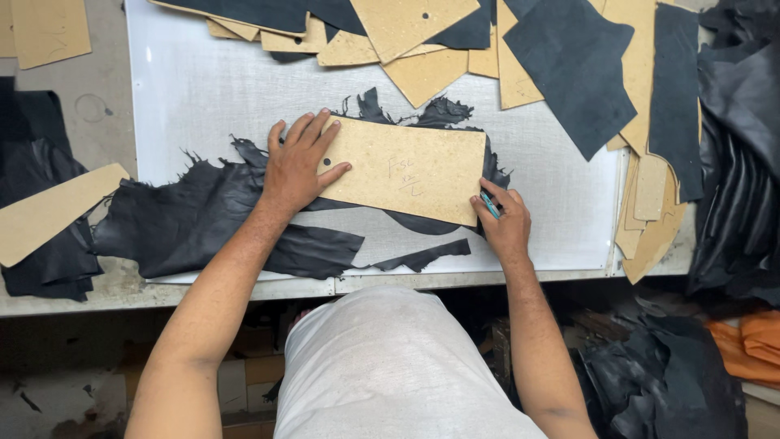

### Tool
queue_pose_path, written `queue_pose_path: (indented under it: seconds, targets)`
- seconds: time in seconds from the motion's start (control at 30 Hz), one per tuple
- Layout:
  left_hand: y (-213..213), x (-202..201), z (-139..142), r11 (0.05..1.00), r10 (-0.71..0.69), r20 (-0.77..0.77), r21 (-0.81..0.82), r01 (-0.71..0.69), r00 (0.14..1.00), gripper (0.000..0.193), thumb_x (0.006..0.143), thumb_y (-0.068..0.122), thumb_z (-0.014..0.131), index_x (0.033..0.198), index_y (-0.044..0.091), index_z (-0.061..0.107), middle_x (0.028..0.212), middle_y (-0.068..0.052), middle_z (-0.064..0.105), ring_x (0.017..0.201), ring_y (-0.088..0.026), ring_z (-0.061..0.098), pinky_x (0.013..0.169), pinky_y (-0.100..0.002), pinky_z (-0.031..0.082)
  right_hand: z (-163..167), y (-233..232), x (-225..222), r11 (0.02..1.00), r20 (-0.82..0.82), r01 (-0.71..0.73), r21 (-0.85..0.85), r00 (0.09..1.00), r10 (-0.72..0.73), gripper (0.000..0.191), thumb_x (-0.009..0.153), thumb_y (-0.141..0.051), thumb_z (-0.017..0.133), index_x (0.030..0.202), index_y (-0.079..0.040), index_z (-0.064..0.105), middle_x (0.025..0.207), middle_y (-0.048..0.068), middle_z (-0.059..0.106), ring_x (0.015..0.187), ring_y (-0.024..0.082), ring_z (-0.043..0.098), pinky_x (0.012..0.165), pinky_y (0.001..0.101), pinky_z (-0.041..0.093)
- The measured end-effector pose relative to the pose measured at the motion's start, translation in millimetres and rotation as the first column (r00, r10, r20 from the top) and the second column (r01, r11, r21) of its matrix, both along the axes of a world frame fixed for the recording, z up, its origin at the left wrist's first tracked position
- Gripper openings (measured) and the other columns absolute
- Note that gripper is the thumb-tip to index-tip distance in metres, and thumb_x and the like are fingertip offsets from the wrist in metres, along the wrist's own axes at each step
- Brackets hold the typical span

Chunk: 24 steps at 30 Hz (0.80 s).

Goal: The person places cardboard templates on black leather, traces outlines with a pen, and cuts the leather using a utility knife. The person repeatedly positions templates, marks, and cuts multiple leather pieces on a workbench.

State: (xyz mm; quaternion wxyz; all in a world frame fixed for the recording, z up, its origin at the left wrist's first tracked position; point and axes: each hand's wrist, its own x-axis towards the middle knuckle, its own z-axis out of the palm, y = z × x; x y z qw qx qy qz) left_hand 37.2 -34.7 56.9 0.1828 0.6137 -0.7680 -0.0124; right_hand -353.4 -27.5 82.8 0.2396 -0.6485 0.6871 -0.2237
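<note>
A tan rectangular cardboard pattern [410,172] lies on a ragged piece of black leather [203,219] on the white cutting board [195,89]. My left hand [298,161] presses flat on the pattern's left end, fingers spread. My right hand [504,219] is at the pattern's lower right corner, gripping a thin teal-handled tool [490,205] with its tip against the pattern's edge.
Several tan patterns [406,32] and cut black leather pieces [569,69] pile along the board's far and right sides. A tan strip [49,213] lies on leather at the left. Heaps of black leather [735,187] hang at the right; orange material [751,345] is below.
</note>
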Motion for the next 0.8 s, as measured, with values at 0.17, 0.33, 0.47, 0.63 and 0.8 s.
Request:
queue_pose_path:
  seconds: [0.17, 0.33, 0.47, 0.63, 0.8]
  targets:
    - [-5.5, 2.0, 8.6, 1.000, 0.015, 0.021, -0.008, -0.015, 1.000, 0.071, 0.093, 0.060, 0.065, 0.147, 0.015, 0.055, 0.157, -0.007, 0.045, 0.144, -0.025, 0.038, 0.117, -0.060, 0.022, 14.7, -19.7, -0.6, 0.999, 0.085, -0.022, 0.040, 0.996, 0.019, 0.036, 0.094, -0.023, 0.075, 0.129, -0.016, 0.072, 0.101, 0.006, 0.072, 0.085, 0.014, 0.065, 0.075, 0.0280, 0.052]
    - [0.7, -15.4, 12.0, 0.977, 0.099, 0.046, 0.187, -0.106, 0.994, 0.061, 0.097, 0.049, 0.066, 0.148, 0.016, 0.058, 0.151, -0.004, 0.052, 0.139, -0.023, 0.047, 0.115, -0.051, 0.037, 23.7, -65.3, 62.2, 0.951, 0.271, -0.301, -0.070, 0.912, 0.309, 0.029, 0.102, -0.014, 0.061, 0.129, -0.011, 0.070, 0.116, 0.009, 0.072, 0.094, 0.015, 0.072, 0.084, 0.0303, 0.056]
    - [8.9, -47.7, 21.3, 0.971, 0.207, 0.161, 0.090, -0.223, 0.965, 0.071, 0.098, 0.045, 0.071, 0.150, 0.000, 0.054, 0.158, -0.017, 0.048, 0.131, -0.026, 0.049, 0.107, -0.042, 0.042, 23.8, -103.4, 158.9, 0.717, 0.088, -0.665, -0.209, 0.718, 0.691, 0.024, 0.098, -0.011, 0.067, 0.121, -0.008, 0.074, 0.111, 0.013, 0.073, 0.102, 0.029, 0.069, 0.089, 0.0363, 0.054]
    - [13.7, -73.4, 48.0, 0.901, 0.290, 0.207, 0.271, -0.340, 0.934, 0.129, 0.061, 0.079, 0.075, 0.146, -0.011, 0.039, 0.154, -0.029, 0.034, 0.132, -0.034, 0.041, 0.105, -0.046, 0.039, 43.1, -146.9, 240.8, 0.588, -0.122, -0.783, -0.201, 0.616, 0.779, 0.019, 0.089, -0.015, 0.074, 0.107, -0.011, 0.079, 0.105, 0.010, 0.076, 0.099, 0.033, 0.067, 0.087, 0.0409, 0.053]
    - [6.1, -70.4, 64.5, 0.880, 0.257, 0.296, 0.322, -0.349, 0.920, 0.134, 0.064, 0.086, 0.070, 0.150, -0.011, 0.035, 0.158, -0.031, 0.029, 0.136, -0.037, 0.040, 0.106, -0.050, 0.042, 45.3, -149.9, 256.7, 0.606, -0.278, -0.788, -0.109, 0.609, 0.743, 0.018, 0.089, -0.014, 0.073, 0.105, -0.014, 0.081, 0.095, 0.009, 0.071, 0.095, 0.032, 0.065, 0.083, 0.0425, 0.054]
